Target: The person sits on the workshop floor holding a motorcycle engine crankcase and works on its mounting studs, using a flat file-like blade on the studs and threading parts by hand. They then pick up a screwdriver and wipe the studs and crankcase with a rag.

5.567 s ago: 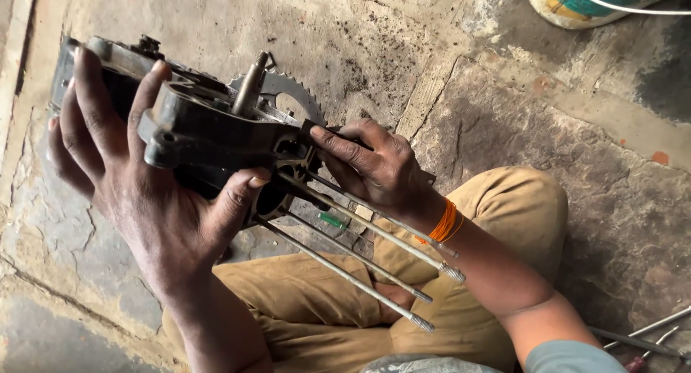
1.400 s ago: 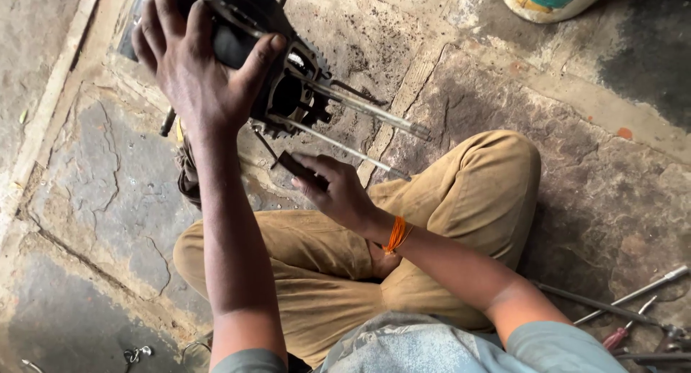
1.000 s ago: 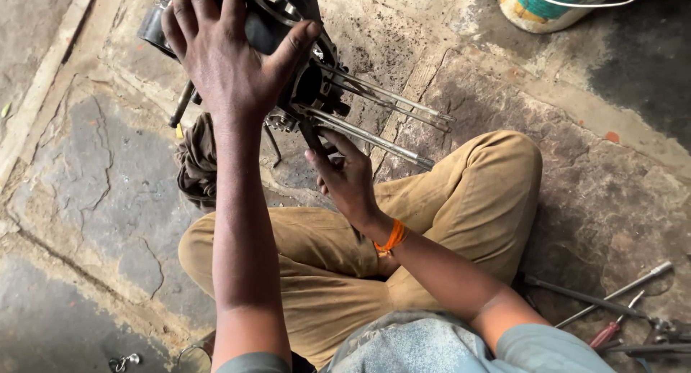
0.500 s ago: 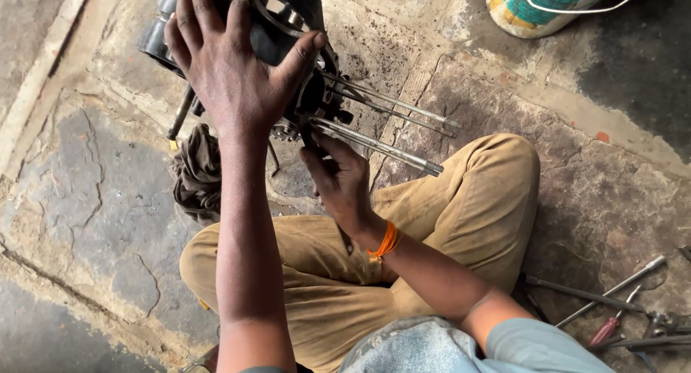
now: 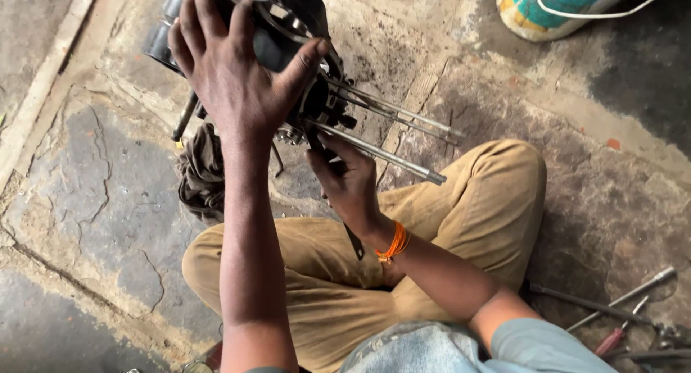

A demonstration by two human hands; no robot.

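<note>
Left hand (image 5: 230,71) grips engine case (image 5: 288,28) held above floor (image 5: 108,222), far left. Right hand (image 5: 349,182) closed around tool beneath studs (image 5: 381,132). Step: working case underside; steady hold needed.

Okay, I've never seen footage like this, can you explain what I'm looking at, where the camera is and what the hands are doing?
The camera sits on a person's head, looking down at their own arms and folded legs on a stone floor. The left hand spreads over a dark metal engine block held up off the floor. Long metal studs stick out of it. The right hand, with an orange wristband, reaches in under the block; what its grip holds is unclear. A crumpled rag lies beneath. Loose tools lie at lower right, a painted container at the top.
</note>
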